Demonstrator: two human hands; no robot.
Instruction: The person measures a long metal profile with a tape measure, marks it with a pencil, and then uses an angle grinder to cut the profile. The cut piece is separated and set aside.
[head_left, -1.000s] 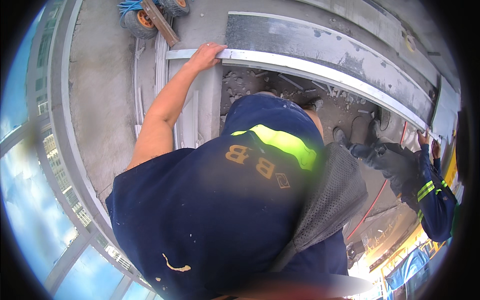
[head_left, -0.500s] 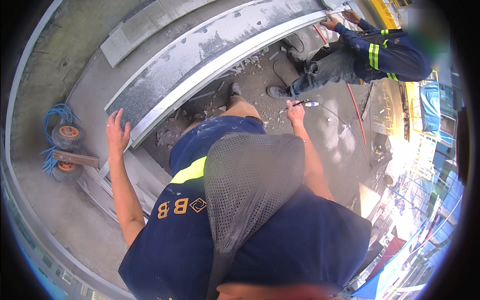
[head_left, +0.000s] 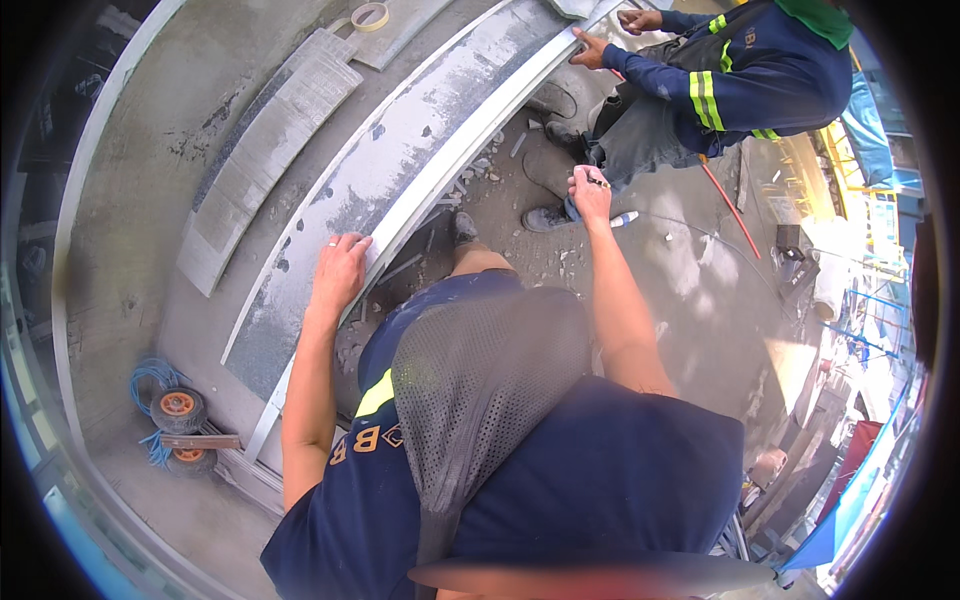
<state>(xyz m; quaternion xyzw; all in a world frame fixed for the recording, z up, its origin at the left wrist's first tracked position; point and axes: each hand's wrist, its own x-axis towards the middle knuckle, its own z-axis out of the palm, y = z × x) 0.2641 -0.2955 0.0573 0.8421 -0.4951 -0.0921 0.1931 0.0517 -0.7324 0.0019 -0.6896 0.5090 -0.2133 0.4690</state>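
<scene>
A long white straight bar (head_left: 455, 163) lies along the near edge of a grey, white-smeared stone slab (head_left: 330, 222). My left hand (head_left: 341, 272) is on this bar toward its near end, its fingers bent over it and their tips partly hidden. Off to the right, my right hand (head_left: 591, 197) is raised above the floor, closed round a slim dark pen (head_left: 598, 182). At the bar's far end, a co-worker's hand (head_left: 590, 48) rests on it. Beyond the bar, the co-worker's other hand (head_left: 638, 20) is held up.
Another grey slab (head_left: 270, 165) and a tape roll (head_left: 370, 16) lie beyond the worked slab. Wheels with orange hubs (head_left: 177, 403) and blue cord stand at left. A white-blue connector (head_left: 625, 218) with cable, a red rod (head_left: 733, 207) and rubble are on the floor.
My left hand has moved from beside the slab's near end onto the bar, its spread fingers now bent. My right hand has risen, still with the pen. The view has shifted too.
</scene>
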